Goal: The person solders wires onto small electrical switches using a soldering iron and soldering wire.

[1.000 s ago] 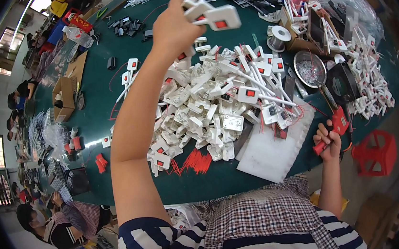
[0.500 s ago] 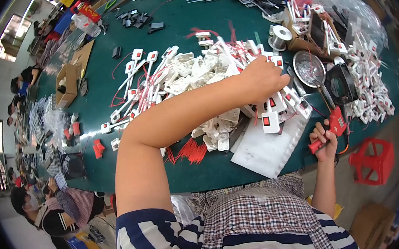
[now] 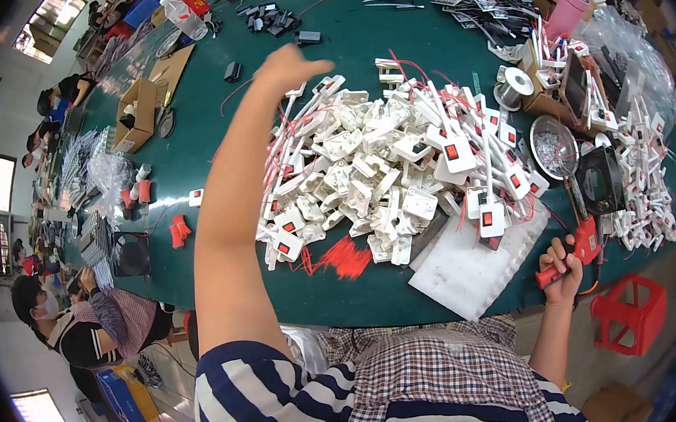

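Note:
My left hand (image 3: 288, 69) hovers at the far left edge of a large pile of white plastic casings (image 3: 353, 157), one digit stretched to the right and the other fingers partly hidden. Just beneath it shows a white switch piece (image 3: 294, 91). Nothing is visible in this hand. My right hand (image 3: 562, 271), at the table's front right, is wrapped round the handle of a red soldering gun (image 3: 585, 242). Its metal barrel points away toward a round metal strainer (image 3: 553, 148) with silvery bits in it. White pieces with red rocker switches (image 3: 492, 217) and thin red wires lie on the pile's right side.
A white padded sheet (image 3: 463, 280) lies before the pile. Beyond the strainer stand a solder spool (image 3: 513, 84), a carton (image 3: 545, 81) and a pink cup (image 3: 567, 14). A black fan (image 3: 599, 179) sits by the soldering gun. Finished-looking switch pieces (image 3: 640, 182) heap at right; a red stool (image 3: 629, 315) stands below.
My left hand has swung from the pile's right side to its far left edge. My right hand keeps the soldering gun. The whole view has shifted slightly.

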A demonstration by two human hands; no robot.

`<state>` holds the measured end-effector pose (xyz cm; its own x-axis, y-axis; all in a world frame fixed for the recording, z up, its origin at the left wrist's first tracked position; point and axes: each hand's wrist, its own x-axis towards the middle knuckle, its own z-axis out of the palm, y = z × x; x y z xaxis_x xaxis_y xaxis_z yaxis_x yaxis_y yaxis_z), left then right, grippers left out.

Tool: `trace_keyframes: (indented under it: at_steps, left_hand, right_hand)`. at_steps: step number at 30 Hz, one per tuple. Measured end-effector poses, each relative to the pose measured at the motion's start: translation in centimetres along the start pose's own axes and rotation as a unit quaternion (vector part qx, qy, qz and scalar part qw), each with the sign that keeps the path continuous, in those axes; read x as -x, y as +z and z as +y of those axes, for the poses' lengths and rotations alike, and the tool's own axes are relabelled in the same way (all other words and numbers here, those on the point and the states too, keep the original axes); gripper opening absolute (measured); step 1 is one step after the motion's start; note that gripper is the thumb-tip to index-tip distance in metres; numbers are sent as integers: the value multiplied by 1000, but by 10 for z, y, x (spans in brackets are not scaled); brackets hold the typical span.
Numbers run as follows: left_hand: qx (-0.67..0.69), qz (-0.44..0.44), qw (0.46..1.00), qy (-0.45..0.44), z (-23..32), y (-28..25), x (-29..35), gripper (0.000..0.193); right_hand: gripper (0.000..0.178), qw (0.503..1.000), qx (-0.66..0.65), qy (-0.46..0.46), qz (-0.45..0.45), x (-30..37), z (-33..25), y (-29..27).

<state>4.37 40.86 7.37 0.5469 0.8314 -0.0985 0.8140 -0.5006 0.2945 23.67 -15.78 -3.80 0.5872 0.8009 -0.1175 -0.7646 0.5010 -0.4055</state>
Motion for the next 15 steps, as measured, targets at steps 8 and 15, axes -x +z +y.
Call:
trace_keyframes:
  at_steps: [8, 15]
  left_hand:
    - [-75, -56, 977, -190, -101, 52, 8, 79]
    - [-36, -51, 992, -112, -83, 52, 18, 45]
  right_hand:
    - [29, 1000, -3, 4, -12, 1, -1, 2]
    - [29, 1000, 1, 4, -8, 0, 1, 0]
